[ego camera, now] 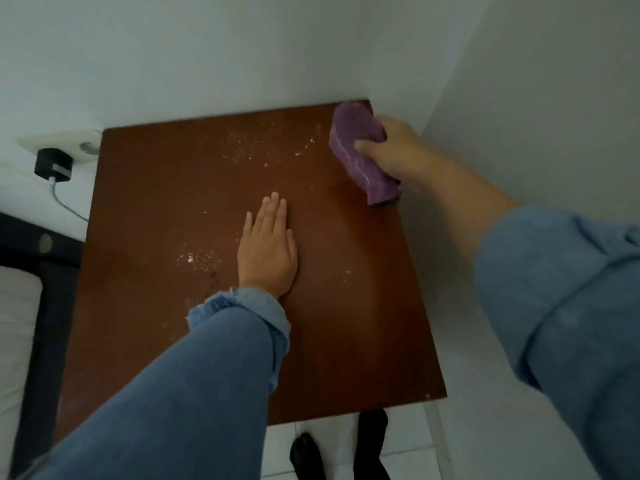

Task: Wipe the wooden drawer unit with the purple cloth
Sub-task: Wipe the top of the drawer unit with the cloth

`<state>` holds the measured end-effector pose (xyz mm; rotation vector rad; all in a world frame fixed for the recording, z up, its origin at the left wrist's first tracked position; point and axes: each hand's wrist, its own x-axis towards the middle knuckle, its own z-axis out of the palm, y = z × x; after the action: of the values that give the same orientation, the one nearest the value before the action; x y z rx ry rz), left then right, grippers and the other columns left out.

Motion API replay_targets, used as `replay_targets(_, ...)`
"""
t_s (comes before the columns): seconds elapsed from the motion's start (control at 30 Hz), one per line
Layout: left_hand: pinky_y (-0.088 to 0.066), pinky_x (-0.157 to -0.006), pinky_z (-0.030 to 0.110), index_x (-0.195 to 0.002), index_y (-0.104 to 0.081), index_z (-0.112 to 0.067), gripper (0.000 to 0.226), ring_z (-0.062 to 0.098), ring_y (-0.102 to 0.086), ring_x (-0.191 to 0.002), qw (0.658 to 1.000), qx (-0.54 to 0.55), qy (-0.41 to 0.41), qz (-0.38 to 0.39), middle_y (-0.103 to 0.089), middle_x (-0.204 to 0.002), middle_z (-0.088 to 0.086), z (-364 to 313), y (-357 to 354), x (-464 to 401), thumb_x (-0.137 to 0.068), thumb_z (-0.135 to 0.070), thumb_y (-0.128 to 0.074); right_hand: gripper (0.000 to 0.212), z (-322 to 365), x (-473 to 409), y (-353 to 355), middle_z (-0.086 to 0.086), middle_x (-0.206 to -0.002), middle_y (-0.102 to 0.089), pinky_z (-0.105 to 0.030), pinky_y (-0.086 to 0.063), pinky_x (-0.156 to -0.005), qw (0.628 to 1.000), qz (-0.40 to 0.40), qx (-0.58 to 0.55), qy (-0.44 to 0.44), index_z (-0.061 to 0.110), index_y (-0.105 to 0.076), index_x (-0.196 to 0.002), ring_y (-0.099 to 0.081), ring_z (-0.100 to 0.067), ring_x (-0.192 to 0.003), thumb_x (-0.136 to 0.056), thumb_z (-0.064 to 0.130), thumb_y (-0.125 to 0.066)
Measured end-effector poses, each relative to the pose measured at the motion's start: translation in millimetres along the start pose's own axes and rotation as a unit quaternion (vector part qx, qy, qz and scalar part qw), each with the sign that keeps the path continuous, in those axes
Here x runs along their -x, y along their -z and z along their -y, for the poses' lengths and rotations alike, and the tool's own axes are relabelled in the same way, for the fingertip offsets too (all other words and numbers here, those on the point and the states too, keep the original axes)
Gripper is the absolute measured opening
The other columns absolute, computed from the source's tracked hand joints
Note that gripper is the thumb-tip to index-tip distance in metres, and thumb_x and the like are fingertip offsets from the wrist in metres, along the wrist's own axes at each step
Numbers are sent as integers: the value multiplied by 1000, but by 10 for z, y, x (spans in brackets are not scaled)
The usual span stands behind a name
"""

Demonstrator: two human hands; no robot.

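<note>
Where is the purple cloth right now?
In the head view, the purple cloth is at the far right corner of the wooden drawer unit, near the wall corner. The right hand grips it, pressing it on the top.

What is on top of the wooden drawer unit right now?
On the wooden drawer unit: the left hand flat, the purple cloth gripped by the right hand, and white specks. Anything beneath hand, cloth or sleeve is hidden.

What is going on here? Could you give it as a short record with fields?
surface: brown top of the unit, set in a wall corner
cloth: purple cloth, bunched, at the far right corner
right hand: right hand grips the cloth
left hand: left hand lies flat on the top
dirt: white specks at centre and far side
</note>
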<state>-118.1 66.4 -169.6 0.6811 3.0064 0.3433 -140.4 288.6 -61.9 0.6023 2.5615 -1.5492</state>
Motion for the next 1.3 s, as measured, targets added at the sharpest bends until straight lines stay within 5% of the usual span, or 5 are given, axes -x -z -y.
replay_targets(0.13,-9,-120,32,-147,-35,-11,54,17,-24,-146,997,57,15,-39,-31,-156,4,-9,-19,6,-95,-23,-38,42,173,-772,-182,-7,-127,-59,-19,-39,-86,985,-42,119,114,15,-52,-130,-55,-21,-116,-88,16,-55)
replay_targets(0.27,-8,-120,30,-147,-37,-13,57,14,-23,-146,995,83,30,-43,-31,-156,1,7,-7,-26,-91,-25,-39,39,169,-1379,-523,-9,-129,-59,-39,-44,-98,956,-19,219,195,19,-58,-126,-55,-30,-117,-88,24,-53)
replay_targets(0.5,-9,-121,30,-146,-38,-11,59,13,-23,-145,994,96,32,-44,-32,-156,2,36,-38,-50,-88,-24,-39,51,-41,-1717,-714,-7,-138,-52,-41,-38,-103,919,19,355,173,35,-50,-134,-45,-34,-126,-86,19,-46)
replay_targets(0.97,-10,-119,32,-145,-38,-9,55,19,-25,-145,996,78,12,-52,-32,-155,6,45,-35,-59,-91,-17,-40,48,-630,579,-868,17,-143,-46,-31,-23,-94,967,34,240,72,45,-55,-125,-41,-19,-117,-88,14,-49)
replay_targets(1.3,-8,-120,37,-149,-29,-10,51,19,-18,-147,999,30,10,-26,-24,-159,5,84,-76,-68,-101,-26,-27,44,-962,1817,-903,22,-126,-57,-34,-33,-101,980,41,181,65,42,-65,-114,-38,-6,-92,-81,13,-61)
